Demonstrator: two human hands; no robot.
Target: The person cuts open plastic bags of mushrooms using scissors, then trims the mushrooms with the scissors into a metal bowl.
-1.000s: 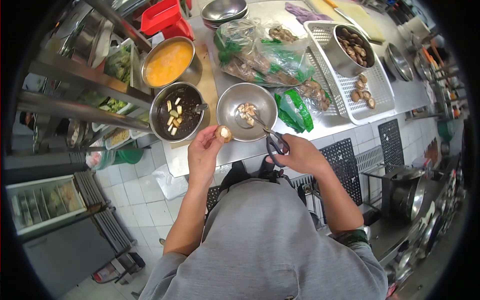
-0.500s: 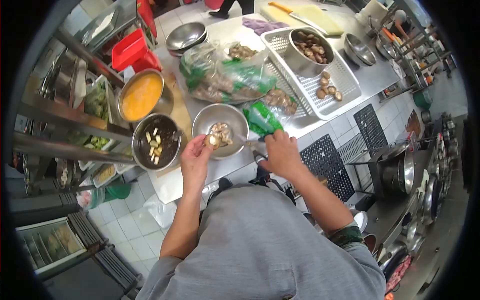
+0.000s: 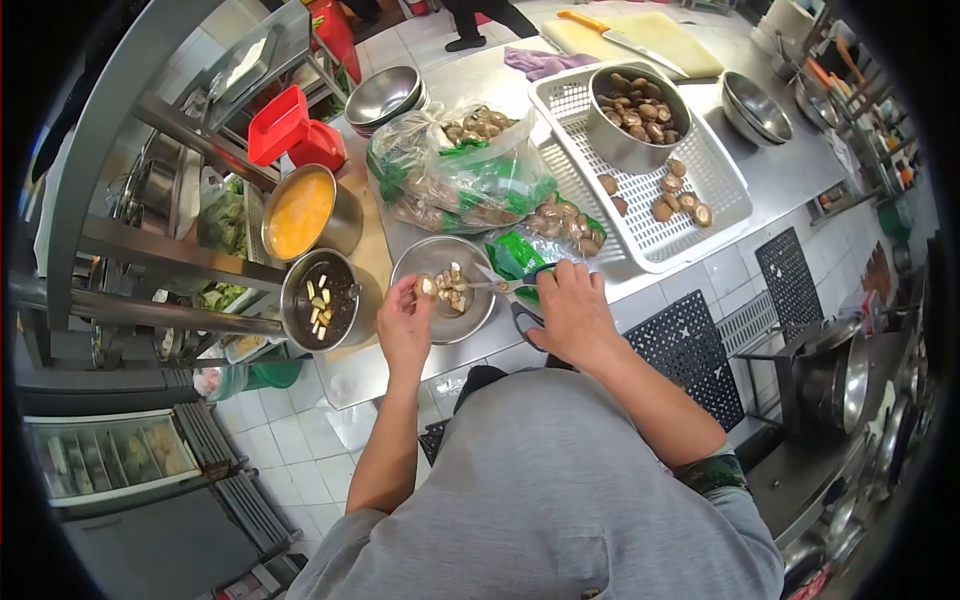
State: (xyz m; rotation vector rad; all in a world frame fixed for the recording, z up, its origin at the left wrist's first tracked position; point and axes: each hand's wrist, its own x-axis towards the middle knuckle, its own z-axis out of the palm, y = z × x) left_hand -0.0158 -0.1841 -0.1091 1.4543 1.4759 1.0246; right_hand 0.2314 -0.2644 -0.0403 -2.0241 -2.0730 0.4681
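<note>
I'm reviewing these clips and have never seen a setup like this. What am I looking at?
There is no machine here: these are a person's bare hands. Every picture comes from one camera worn on the head, looking forward and down. The left hand holds a mushroom; the right hand holds scissors, blades toward a metal bowl with small pale pieces inside. Also on the steel table are bagged mushrooms and a white perforated tray, bearing a pot of mushrooms and some loose ones.
</note>
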